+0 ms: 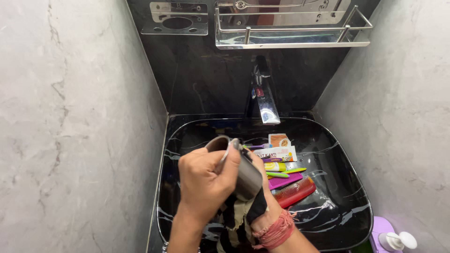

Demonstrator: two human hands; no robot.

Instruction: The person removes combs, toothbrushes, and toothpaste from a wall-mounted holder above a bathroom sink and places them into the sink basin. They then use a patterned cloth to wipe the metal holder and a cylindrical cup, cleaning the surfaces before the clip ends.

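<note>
My left hand grips a steel cup by its rim, holding it tilted over the black basin. My right hand is under and behind the cup, pressing a dark striped cloth against it; red threads circle that wrist. Most of the right hand is hidden by the cup and cloth.
In the basin lie a red comb, a pink comb, a toothpaste tube, a small sachet and toothbrushes. A chrome tap stands behind. A steel shelf and holder plate hang above. A pump bottle sits bottom right.
</note>
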